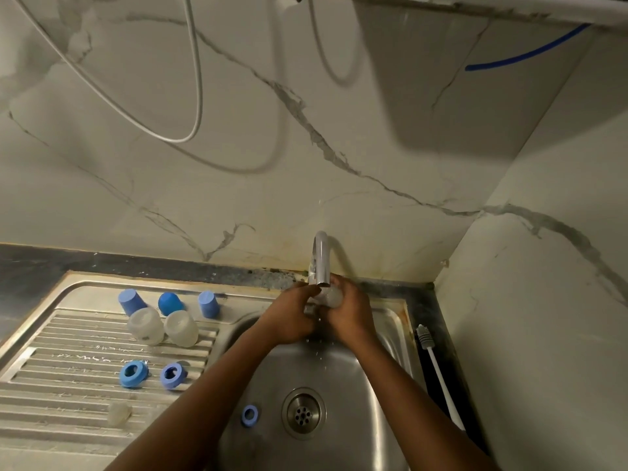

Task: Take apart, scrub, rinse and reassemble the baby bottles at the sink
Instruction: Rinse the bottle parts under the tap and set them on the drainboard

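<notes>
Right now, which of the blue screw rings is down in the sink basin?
The blue ring beside the drain; the other two, a lighter ring and a darker ring, sit on the ribbed drainboard.

On the ribbed steel drainboard (51,419) to my left stand three blue caps (170,303) along the back, two clear bottles (181,328) just before them, then two blue rings (133,373) and a clear teat (118,413) nearest me. A third blue ring (250,415) lies in the basin (339,385) beside the drain (303,413). The white bottle brush (438,372) lies on the dark bench (441,321) to the right.
</notes>
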A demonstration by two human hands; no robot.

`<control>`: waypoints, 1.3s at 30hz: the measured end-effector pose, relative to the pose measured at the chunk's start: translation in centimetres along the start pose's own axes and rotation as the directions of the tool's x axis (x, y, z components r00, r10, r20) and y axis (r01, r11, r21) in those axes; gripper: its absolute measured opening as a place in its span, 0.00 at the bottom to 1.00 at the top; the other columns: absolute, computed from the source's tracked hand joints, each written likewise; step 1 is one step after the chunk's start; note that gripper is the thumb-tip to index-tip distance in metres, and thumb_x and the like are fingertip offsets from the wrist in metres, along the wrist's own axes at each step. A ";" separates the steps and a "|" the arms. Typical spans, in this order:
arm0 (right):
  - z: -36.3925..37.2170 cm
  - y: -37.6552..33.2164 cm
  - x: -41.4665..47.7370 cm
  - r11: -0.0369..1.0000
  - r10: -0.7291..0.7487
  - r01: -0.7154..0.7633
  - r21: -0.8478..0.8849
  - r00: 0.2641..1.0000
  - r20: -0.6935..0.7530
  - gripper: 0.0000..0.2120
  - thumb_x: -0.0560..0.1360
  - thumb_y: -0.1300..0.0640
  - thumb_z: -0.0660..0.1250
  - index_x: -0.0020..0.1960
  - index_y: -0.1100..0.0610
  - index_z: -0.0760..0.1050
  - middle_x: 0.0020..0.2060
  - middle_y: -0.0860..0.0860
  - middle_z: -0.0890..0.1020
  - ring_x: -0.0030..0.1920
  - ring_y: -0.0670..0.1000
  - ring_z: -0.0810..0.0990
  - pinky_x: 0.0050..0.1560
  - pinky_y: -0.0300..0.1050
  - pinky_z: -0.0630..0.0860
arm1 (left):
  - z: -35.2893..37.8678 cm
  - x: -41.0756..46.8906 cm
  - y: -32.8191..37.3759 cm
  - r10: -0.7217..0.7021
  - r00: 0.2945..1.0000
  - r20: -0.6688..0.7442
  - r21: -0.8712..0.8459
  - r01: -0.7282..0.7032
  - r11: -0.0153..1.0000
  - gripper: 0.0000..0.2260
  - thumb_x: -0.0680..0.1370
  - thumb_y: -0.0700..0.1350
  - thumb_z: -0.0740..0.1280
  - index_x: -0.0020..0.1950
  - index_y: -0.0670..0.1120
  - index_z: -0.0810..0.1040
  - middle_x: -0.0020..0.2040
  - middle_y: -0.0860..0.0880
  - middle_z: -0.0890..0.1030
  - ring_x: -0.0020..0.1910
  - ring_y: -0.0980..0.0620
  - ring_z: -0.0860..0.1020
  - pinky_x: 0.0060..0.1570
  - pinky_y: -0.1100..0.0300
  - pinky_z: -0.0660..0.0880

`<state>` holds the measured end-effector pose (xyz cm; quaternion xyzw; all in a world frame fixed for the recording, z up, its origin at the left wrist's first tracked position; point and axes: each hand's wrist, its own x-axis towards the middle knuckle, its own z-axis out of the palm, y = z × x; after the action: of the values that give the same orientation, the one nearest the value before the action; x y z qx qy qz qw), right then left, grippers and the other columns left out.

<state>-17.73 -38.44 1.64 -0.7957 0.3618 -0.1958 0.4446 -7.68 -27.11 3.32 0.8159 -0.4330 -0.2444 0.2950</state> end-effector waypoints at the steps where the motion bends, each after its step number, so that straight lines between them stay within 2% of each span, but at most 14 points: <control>1: -0.1 0.1 0.1 1.000 0.005 -0.005 0.017 1.000 0.015 0.27 0.73 0.62 0.79 0.70 0.53 0.79 0.63 0.52 0.84 0.63 0.54 0.83 0.66 0.55 0.80 | 0.1 -0.1 -0.2 0.009 1.000 -0.012 -0.103 -0.010 0.995 0.29 0.71 0.40 0.72 0.73 0.45 0.77 0.69 0.44 0.75 0.66 0.42 0.78 0.67 0.48 0.78; 4: 0.2 0.3 -0.1 0.998 -0.002 -0.001 0.063 0.999 0.039 0.18 0.74 0.59 0.79 0.63 0.50 0.81 0.54 0.49 0.86 0.55 0.52 0.85 0.59 0.49 0.82 | 0.9 -0.2 -0.7 -0.043 0.995 -0.092 -0.370 0.006 0.929 0.14 0.71 0.38 0.71 0.54 0.50 0.83 0.57 0.48 0.83 0.56 0.46 0.84 0.53 0.57 0.82; 6: 0.5 0.4 -0.1 0.999 0.006 -0.008 0.050 0.999 0.040 0.18 0.74 0.58 0.78 0.63 0.49 0.82 0.52 0.48 0.86 0.53 0.51 0.85 0.53 0.43 0.80 | 1.4 -0.4 -0.7 -0.085 0.993 -0.081 -0.512 0.032 0.858 0.10 0.71 0.39 0.70 0.49 0.50 0.85 0.46 0.49 0.87 0.47 0.51 0.86 0.42 0.64 0.80; 8: 0.7 0.6 -0.1 1.000 0.004 -0.003 -0.020 0.999 0.048 0.19 0.75 0.56 0.78 0.64 0.49 0.82 0.54 0.48 0.86 0.53 0.50 0.84 0.50 0.40 0.76 | 1.6 -0.7 -0.8 -0.089 0.994 -0.067 -0.600 0.031 0.799 0.11 0.71 0.38 0.68 0.49 0.48 0.86 0.44 0.47 0.87 0.43 0.52 0.85 0.42 0.63 0.80; 11: 0.6 0.9 -0.3 1.000 -0.002 0.003 -0.021 0.998 0.061 0.20 0.77 0.54 0.77 0.68 0.49 0.81 0.58 0.49 0.86 0.57 0.50 0.84 0.56 0.43 0.79 | 1.9 -1.2 -0.8 -0.097 0.995 -0.035 -0.694 0.046 0.719 0.16 0.74 0.35 0.66 0.53 0.52 0.87 0.49 0.47 0.87 0.44 0.52 0.84 0.47 0.57 0.82; 14: 0.6 1.1 -0.5 1.000 0.011 -0.012 0.017 0.998 0.064 0.21 0.78 0.53 0.75 0.70 0.50 0.80 0.61 0.50 0.86 0.60 0.52 0.84 0.63 0.52 0.82 | 2.8 -1.7 -0.1 -0.054 0.995 -0.083 -0.678 -0.017 0.735 0.17 0.77 0.34 0.65 0.59 0.52 0.83 0.52 0.46 0.86 0.48 0.51 0.84 0.48 0.58 0.82; 18: 0.4 1.5 -0.4 0.994 0.078 -0.079 0.081 0.997 0.025 0.26 0.74 0.53 0.80 0.71 0.49 0.80 0.59 0.50 0.87 0.58 0.53 0.85 0.59 0.56 0.84 | 3.4 -2.0 0.2 -0.008 0.977 -0.215 -0.559 -0.116 0.821 0.25 0.80 0.30 0.65 0.74 0.48 0.72 0.64 0.46 0.81 0.61 0.48 0.83 0.53 0.60 0.81; 20: 0.4 1.6 -0.4 0.993 0.075 -0.077 0.090 0.997 0.026 0.25 0.74 0.53 0.80 0.69 0.48 0.81 0.58 0.49 0.87 0.56 0.52 0.86 0.57 0.55 0.85 | 3.2 -2.1 0.1 -0.022 0.975 -0.223 -0.556 -0.109 0.824 0.26 0.80 0.30 0.65 0.76 0.48 0.72 0.65 0.48 0.81 0.61 0.48 0.83 0.52 0.59 0.82; 27: 0.6 1.6 -0.4 0.976 0.049 -0.077 0.206 0.989 0.141 0.25 0.72 0.56 0.82 0.67 0.46 0.82 0.57 0.46 0.87 0.57 0.49 0.86 0.58 0.53 0.85 | 2.4 -2.1 -0.9 -0.052 0.964 -0.260 -0.588 -0.115 0.800 0.24 0.78 0.31 0.68 0.68 0.54 0.76 0.61 0.53 0.83 0.57 0.49 0.85 0.49 0.55 0.85; 31: 0.2 1.5 -0.7 0.940 0.134 -0.173 0.296 0.980 0.147 0.26 0.72 0.48 0.82 0.68 0.45 0.79 0.58 0.47 0.86 0.58 0.52 0.85 0.54 0.57 0.86 | 2.2 -2.2 -1.6 -0.087 0.962 -0.258 -0.627 -0.099 0.772 0.27 0.77 0.35 0.69 0.73 0.55 0.73 0.64 0.53 0.82 0.60 0.52 0.84 0.55 0.54 0.84; 33: 0.3 1.5 -1.0 0.924 0.129 -0.219 0.314 0.950 0.283 0.26 0.71 0.46 0.81 0.67 0.45 0.80 0.58 0.49 0.87 0.57 0.54 0.86 0.52 0.61 0.87 | 2.2 -2.3 -1.9 -0.100 0.961 -0.257 -0.633 -0.089 0.769 0.27 0.76 0.36 0.69 0.74 0.53 0.73 0.65 0.52 0.82 0.60 0.52 0.84 0.58 0.53 0.83; 35: 0.4 1.4 -1.4 0.907 0.136 -0.245 0.343 0.940 0.312 0.25 0.70 0.45 0.81 0.64 0.46 0.81 0.56 0.50 0.87 0.56 0.55 0.87 0.51 0.63 0.87 | 2.2 -2.4 -2.3 -0.128 0.954 -0.271 -0.647 -0.083 0.758 0.27 0.72 0.39 0.68 0.72 0.52 0.75 0.63 0.52 0.83 0.59 0.53 0.84 0.55 0.55 0.83; 37: 0.0 1.2 -1.4 0.890 0.208 -0.291 0.351 0.944 0.256 0.24 0.74 0.47 0.80 0.66 0.50 0.79 0.58 0.53 0.85 0.56 0.57 0.86 0.49 0.62 0.87 | 2.1 -2.6 -2.6 -0.164 0.944 -0.286 -0.654 -0.068 0.753 0.25 0.71 0.40 0.67 0.69 0.52 0.77 0.60 0.53 0.84 0.57 0.55 0.85 0.52 0.57 0.83; 39: 0.0 1.5 -1.4 0.903 0.186 -0.300 0.306 0.918 0.351 0.20 0.75 0.47 0.79 0.64 0.51 0.81 0.56 0.52 0.87 0.54 0.55 0.88 0.49 0.60 0.87 | 2.1 -2.8 -2.9 -0.178 0.946 -0.272 -0.653 -0.046 0.756 0.19 0.77 0.37 0.67 0.65 0.52 0.80 0.57 0.52 0.86 0.56 0.54 0.85 0.51 0.58 0.83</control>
<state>-19.22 -37.93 0.42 -0.6713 0.3429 -0.0709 0.6532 -8.84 -24.00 0.20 0.7055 -0.2383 -0.2553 0.6167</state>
